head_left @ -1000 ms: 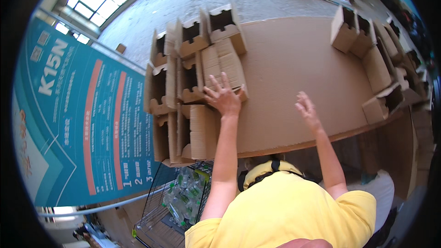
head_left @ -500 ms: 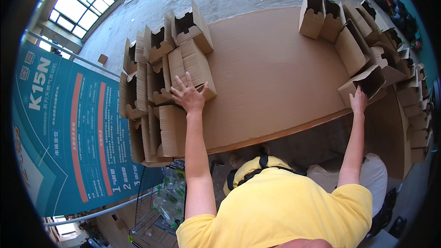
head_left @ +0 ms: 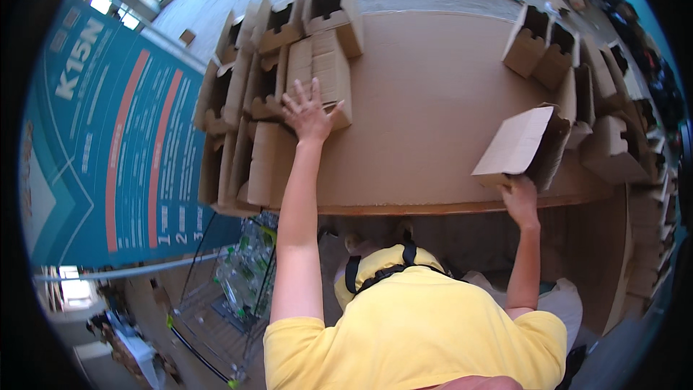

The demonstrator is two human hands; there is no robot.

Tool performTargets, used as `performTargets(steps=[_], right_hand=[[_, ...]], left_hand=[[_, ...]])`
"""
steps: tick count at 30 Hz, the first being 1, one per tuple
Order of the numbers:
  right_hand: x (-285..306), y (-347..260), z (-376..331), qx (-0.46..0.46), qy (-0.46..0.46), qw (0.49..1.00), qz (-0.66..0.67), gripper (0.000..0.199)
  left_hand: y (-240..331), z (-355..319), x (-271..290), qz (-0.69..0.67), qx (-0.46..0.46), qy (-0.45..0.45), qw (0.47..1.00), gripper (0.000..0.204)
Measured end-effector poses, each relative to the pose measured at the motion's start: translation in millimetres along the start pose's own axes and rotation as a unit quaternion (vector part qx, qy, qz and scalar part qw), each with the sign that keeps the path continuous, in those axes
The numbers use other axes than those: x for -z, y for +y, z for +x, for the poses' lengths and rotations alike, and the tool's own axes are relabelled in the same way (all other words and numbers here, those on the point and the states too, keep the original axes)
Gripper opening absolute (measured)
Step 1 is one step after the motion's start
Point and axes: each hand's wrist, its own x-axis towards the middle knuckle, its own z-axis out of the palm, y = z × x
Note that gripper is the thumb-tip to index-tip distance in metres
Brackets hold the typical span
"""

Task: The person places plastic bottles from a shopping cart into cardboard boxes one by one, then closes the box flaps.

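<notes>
My left hand (head_left: 309, 112) lies with fingers spread on a closed cardboard box (head_left: 328, 65) in the left-hand group of boxes. At the right front, my right hand (head_left: 520, 198) grips the lower edge of an open-topped cardboard box (head_left: 514, 146), which is tilted above the table. Its fingertips are partly hidden by the box. Both boxes stand on or over a large brown cardboard-covered table (head_left: 419, 101).
Several open cardboard boxes (head_left: 278, 23) stand upright at the table's left end. More open boxes (head_left: 534, 47) line the right end. A blue banner (head_left: 130, 144) rises at the left. Below it, a wire basket holds clear plastic bottles (head_left: 245, 267).
My right hand has drawn the open box from the right-hand group leftward over the table. My left hand stays on the closed box. The whole view has shifted.
</notes>
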Motion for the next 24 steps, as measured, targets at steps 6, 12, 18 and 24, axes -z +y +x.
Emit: performTargets(steps=[6,12,18,24], right_hand=[[-37,-67,19,0.166,0.0,0.979,0.114,0.027],[-44,-115,37,0.304,-0.075,0.946,0.08,0.036],[-14,-202,35,0.235,-0.117,0.963,0.063,0.053],[-55,-203,26,0.201,0.005,0.979,-0.046,0.046]], left_hand=[[-8,-11,-3,-0.047,-0.047,0.032,0.997,0.078],[-11,-93,42,-0.26,-0.077,0.015,0.962,0.05],[-88,-224,83,-0.427,0.081,0.043,0.899,0.032],[-257,-328,45,-0.372,0.403,0.118,0.828,0.019]])
